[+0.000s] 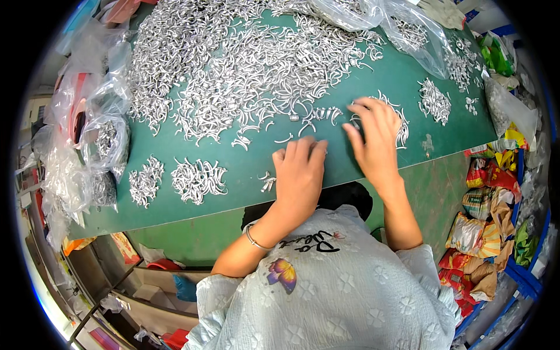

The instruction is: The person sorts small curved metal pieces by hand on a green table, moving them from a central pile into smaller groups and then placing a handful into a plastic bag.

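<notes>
Small curved silver metal pieces (274,64) lie in a broad heap across the green table (245,160). My left hand (300,175) is low over the table's near part, its fingers bent downward and slightly apart; nothing shows in them. A few pieces (267,182) lie just left of it. Further right, my right hand (378,137) has its thumb and fingers spread, with no piece visible between them. A short row of pieces (326,114) lies between the hands, beyond the left fingertips. Partly behind my right hand is a small pile (401,125).
Two small piles (198,179) (147,181) sit near the front left edge, another pile (434,102) at the right. Clear plastic bags (105,128) crowd the left end, and another bag (414,44) covers pieces at the far right. Colourful packages (475,233) fill a blue rack beside the table.
</notes>
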Available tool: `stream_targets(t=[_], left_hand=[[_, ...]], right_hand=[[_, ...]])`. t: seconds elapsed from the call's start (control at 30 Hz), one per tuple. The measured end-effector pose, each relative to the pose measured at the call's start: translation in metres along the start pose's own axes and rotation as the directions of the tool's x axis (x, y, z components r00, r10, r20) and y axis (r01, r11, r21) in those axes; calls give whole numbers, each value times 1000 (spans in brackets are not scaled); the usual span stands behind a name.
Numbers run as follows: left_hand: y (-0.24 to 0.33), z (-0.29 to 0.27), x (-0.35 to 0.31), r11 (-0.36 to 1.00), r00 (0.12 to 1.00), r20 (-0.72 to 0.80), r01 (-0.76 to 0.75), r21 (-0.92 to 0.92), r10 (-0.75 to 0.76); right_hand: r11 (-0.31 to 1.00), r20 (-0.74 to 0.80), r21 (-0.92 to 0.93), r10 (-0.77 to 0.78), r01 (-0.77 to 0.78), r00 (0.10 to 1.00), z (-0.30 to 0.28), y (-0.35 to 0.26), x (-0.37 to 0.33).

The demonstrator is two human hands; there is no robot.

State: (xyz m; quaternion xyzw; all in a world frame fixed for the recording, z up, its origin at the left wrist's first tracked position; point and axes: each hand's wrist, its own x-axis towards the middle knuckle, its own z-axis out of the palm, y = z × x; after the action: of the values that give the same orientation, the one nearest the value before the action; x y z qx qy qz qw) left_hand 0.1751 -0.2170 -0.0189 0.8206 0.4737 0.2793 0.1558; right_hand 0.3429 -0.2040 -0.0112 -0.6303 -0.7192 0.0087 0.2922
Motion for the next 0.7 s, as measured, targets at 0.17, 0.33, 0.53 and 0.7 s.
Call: stream_targets(t=[0.17, 0.33, 0.53, 0.7], left_hand=[[-7, -1, -1, 994, 990, 79, -113, -7, 114], [-7, -3, -9, 985, 991, 64, -113, -127, 122], [-5, -8, 1, 989, 1000, 1, -22, -145, 22], [-12, -18, 9, 629, 926, 221, 371, -683, -306]], right_hand=[[995, 153, 39, -101, 97, 983, 14, -1, 3], [970, 88, 212, -140, 119, 986, 2, 0, 1], [889, 105, 457, -46, -7, 993, 1, 1, 7], [749, 187, 651, 2, -125, 982, -14, -25, -11]])
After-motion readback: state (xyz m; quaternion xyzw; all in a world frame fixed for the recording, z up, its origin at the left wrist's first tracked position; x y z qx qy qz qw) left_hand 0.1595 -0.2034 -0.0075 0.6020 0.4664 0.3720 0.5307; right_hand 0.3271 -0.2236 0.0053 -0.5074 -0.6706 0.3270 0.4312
